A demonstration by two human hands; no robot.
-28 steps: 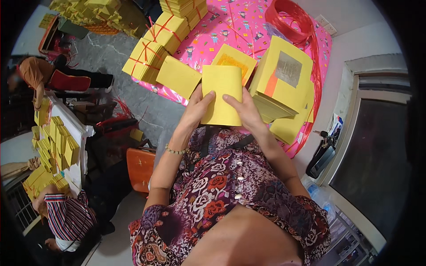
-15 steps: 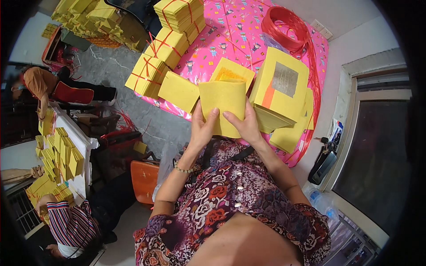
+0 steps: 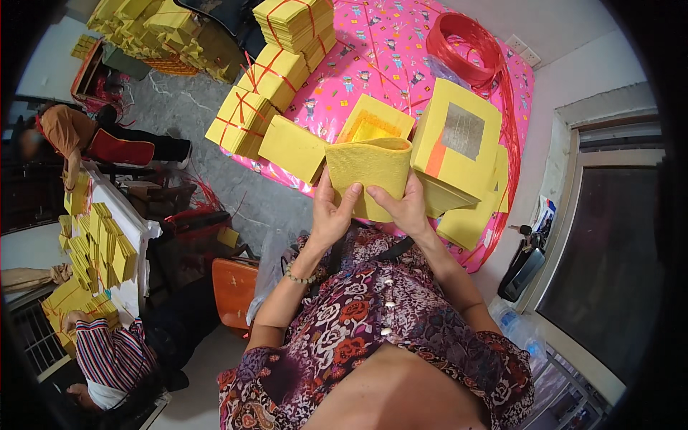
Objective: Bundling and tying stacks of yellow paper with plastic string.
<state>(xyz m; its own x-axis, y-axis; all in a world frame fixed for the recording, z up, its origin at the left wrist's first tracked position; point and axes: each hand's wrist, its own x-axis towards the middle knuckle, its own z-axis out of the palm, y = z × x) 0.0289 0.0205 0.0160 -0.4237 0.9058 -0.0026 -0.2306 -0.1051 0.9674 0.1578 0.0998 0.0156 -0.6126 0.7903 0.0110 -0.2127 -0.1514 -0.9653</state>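
Between my two hands I hold a folded stack of yellow paper (image 3: 369, 172), its top edge curved over into a loop. My left hand (image 3: 335, 211) grips its left lower side with the thumb across the front. On the right lower side, my right hand (image 3: 401, 208) grips it the same way. The fingers behind the paper are hidden. Just beyond lies a yellow sheet with an orange-edged patch (image 3: 380, 115). A plain yellow paper stack (image 3: 290, 149) is left of my hands. To the right rises a tall yellow stack with a silver square (image 3: 464, 129).
Tied yellow bundles (image 3: 244, 118) line the left side of the pink patterned cover (image 3: 337, 86). A red strapping coil (image 3: 466, 46) lies at the far right. At left, two people work beside a white table (image 3: 136, 215) bearing yellow stacks. An orange stool (image 3: 235, 290) stands nearby.
The top of the yellow paper in my hands has bent into a wider, more open loop. Both hands stay on its lower sides.
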